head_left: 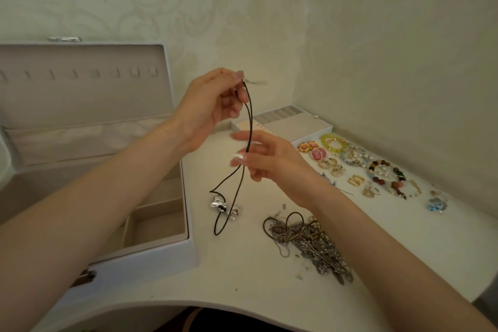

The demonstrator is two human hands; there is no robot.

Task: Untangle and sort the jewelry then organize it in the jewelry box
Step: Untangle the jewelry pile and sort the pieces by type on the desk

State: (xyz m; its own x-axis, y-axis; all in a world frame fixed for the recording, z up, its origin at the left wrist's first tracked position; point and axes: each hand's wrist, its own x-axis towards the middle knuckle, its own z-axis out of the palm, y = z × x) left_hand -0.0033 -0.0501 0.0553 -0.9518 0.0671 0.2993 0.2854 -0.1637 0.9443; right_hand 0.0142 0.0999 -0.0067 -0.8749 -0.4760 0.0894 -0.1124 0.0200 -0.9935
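The open jewelry box (140,264) stood at my left, its lid hooks bare and the near compartments showing nothing in them. Just right of it, my left hand (213,108) was raised and pinched the top of a dark cord necklace (251,116) at its clasp end. The cord hung almost straight down as a doubled strand, thin and limp, to a crumpled silver pendant (223,206) low beside the box wall on the desk (242,283). My right hand (269,162) was lower, at mid-cord, fingers loosely spread with the strand brushing across them. The left was nearer the hooks, I judged. Further right lay a tangled chain heap (307,242), then sorted bracelets and earrings (377,170).
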